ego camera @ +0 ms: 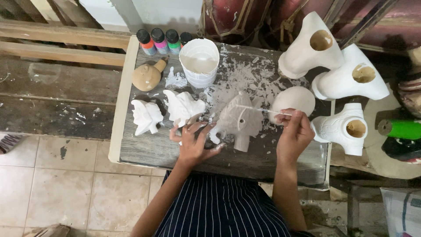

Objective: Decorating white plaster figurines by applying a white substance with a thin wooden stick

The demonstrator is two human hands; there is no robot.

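Note:
On a small paint-spattered wooden table [144, 151] lies a grey-white clay figurine [239, 120]. My left hand [193, 142], smeared with white paint, steadies the figurine's lower left side, fingers spread. My right hand [294, 134] pinches a thin paintbrush [263, 110] whose tip rests on the figurine's upper part. Left of my left hand stand two white-painted figurines, one [183, 106] close to my fingers and one [146, 116] further left.
A white bucket of paint [199, 61] stands at the table's back, beside small paint bottles [159, 41] and a tan unpainted figurine [148, 75]. A white dome piece [293, 100] and three white hollow torso forms [346, 77] crowd the right. A green roll [400, 129] lies far right.

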